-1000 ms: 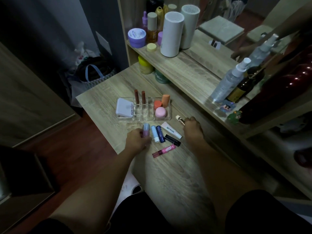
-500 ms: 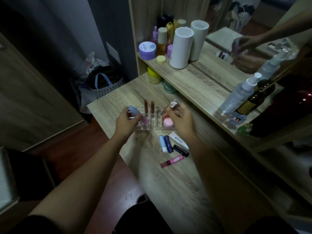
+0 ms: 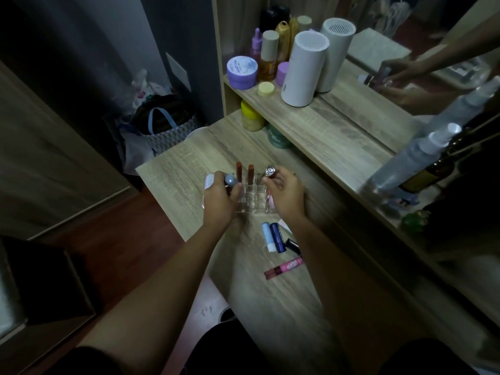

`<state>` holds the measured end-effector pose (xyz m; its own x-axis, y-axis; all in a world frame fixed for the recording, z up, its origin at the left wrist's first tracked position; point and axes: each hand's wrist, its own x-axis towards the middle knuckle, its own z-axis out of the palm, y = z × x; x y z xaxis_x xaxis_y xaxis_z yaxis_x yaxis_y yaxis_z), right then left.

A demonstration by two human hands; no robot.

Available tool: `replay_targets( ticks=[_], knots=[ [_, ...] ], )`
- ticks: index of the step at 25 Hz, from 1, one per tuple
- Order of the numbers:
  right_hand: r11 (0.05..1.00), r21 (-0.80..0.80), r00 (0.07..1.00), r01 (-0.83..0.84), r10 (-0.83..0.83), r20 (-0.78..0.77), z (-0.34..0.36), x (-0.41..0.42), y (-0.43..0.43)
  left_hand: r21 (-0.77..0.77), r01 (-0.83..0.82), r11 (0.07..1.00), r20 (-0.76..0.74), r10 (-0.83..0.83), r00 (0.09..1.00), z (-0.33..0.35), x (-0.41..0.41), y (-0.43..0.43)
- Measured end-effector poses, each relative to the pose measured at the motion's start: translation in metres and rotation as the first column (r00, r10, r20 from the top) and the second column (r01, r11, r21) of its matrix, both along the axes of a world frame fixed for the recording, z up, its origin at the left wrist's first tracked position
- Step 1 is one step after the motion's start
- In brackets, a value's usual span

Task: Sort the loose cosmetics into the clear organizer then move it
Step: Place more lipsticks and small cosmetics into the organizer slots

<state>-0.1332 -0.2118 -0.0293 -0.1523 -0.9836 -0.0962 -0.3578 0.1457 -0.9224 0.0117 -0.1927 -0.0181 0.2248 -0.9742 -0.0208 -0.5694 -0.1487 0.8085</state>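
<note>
The clear organizer [image 3: 250,197] is set on the desk [image 3: 284,307], with two brown lipsticks [image 3: 244,173] stood in its back slots; being rigid, slick and probably light, it is best gripped by both side walls. A blue-capped tube [image 3: 231,181] is clasped in the left hand [image 3: 220,200] and a silver-capped one [image 3: 270,171] is pinched by the right hand [image 3: 286,193], both above the slots. Four small, smooth tubes [image 3: 278,240] are left loose nearby and would be pinched mid-barrel.

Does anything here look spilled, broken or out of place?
Nothing spilled or damaged. Loose tubes still lie at mixed angles on the table near the clear organizer: a light blue stick, a navy tube and a pink tube. That is unsorted work.
</note>
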Motion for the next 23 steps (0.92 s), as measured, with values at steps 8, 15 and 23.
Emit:
replay_targets(
  ticks=[8, 15, 23],
  knots=[
    [0.999, 0.021, 0.986, -0.035, 0.038, -0.160, -0.011, 0.007, -0.010, -0.023, 0.048, 0.999, 0.145, -0.044, 0.988, -0.009, -0.002, 0.001],
    [0.996, 0.072, 0.970, -0.049, 0.065, -0.236, -0.004, 0.007, -0.020, 0.101, 0.010, 0.995, 0.195, -0.029, 0.980, -0.016, -0.010, -0.010],
    [0.985, 0.122, 0.974, -0.121, 0.142, -0.179, 0.010, -0.007, -0.017, 0.060, -0.029, 0.998, 0.130, 0.021, 0.991, -0.007, -0.006, -0.009]
  ],
)
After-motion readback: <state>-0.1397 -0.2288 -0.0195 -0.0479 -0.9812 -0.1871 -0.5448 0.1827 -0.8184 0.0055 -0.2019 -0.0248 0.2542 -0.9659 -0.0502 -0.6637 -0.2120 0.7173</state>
